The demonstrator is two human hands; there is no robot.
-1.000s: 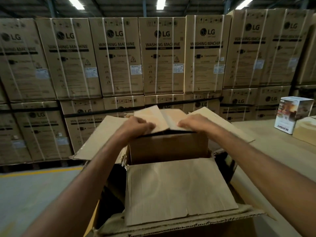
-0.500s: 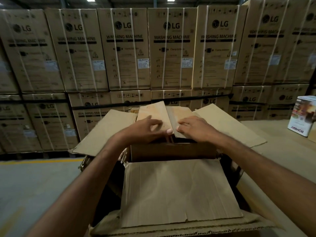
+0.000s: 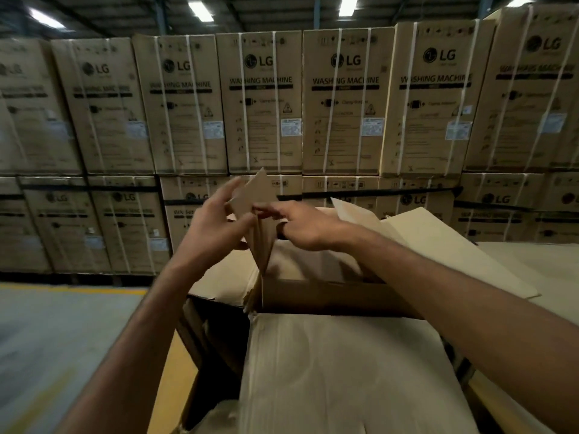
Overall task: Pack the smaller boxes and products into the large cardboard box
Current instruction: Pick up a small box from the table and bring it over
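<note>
change: flap (image 3: 254,195) now upright, mid-frame.
hands: left hand (image 3: 216,228), right hand (image 3: 302,228) both pinch it.
room: stacked cartons (image 3: 263,101) behind; grey floor (image 3: 62,327) lower left.

The smaller box (image 3: 329,297) sits inside the large cardboard box (image 3: 344,371), at its far end, behind the near flap. Above it, the left hand (image 3: 216,227) and right hand (image 3: 307,228) hold an upright flap (image 3: 257,198), seemingly the smaller box's own. Stacked cartons (image 3: 263,101) stand behind. The floor (image 3: 62,339) lies to the left and the worktop (image 3: 548,261) to the right.
</note>
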